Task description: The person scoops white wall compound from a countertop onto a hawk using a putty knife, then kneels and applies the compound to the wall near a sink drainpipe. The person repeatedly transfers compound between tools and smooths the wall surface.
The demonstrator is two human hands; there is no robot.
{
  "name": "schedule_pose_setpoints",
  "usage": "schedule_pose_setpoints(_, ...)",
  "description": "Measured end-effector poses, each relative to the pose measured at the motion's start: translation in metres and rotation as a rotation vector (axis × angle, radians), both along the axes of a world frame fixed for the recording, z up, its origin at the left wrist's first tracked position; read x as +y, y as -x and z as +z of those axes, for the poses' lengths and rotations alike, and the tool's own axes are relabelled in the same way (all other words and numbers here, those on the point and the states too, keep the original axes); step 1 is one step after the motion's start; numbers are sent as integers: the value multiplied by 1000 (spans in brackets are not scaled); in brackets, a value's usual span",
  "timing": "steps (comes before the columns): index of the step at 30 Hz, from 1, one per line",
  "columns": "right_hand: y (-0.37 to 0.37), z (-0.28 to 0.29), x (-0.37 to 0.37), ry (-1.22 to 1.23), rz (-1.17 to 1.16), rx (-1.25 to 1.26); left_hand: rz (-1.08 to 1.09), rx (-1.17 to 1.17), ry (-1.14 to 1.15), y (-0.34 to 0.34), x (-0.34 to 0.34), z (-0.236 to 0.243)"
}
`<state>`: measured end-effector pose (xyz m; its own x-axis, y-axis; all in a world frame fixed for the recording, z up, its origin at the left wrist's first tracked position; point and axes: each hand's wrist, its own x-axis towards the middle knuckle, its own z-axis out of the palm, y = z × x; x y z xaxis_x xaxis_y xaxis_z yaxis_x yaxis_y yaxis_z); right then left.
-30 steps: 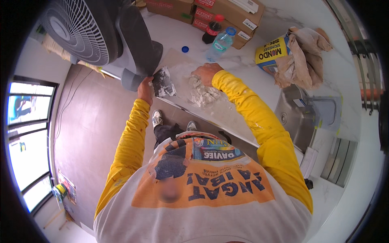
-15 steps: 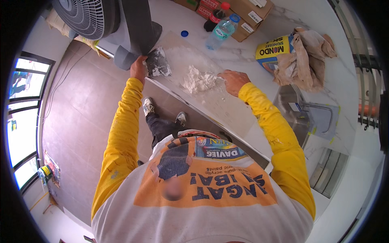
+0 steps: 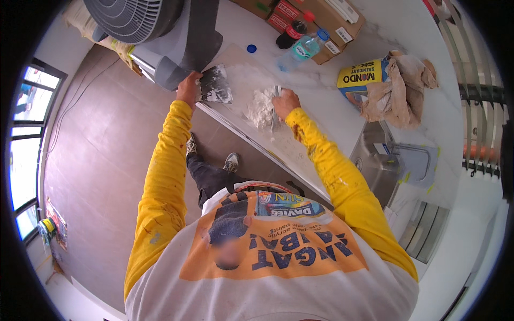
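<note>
"Status of the white compound point(image 3: 259, 111)?"

"Heaped on the counter point(image 3: 317, 85), twelve o'clock ahead. Gathering appears largely done; lumps apparently remain unworked."

"Hand pose?"

"Left hand point(image 3: 188, 89), ten o'clock of it: fingers closed on a broad blade point(image 3: 216, 85). Right hand point(image 3: 287, 102), three o'clock: fingers gripping a second blade point(image 3: 277, 91) edge-on."

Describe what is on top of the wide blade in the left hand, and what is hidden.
White smears mark the dark blade. Its underside faces away, and the left hand covers the part it grips; neither can be seen.
</note>
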<state>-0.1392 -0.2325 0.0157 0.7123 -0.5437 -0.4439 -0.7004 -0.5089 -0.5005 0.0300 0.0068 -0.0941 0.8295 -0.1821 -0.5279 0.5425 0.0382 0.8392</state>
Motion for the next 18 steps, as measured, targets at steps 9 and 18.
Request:
schedule_pose_setpoints(9,-28,55,-9,482,816,48,68,145,153,3,1,11)
schedule_pose_setpoints(18,-56,32,-9,564,1357,142,-74,-217,55,0,7,-8)
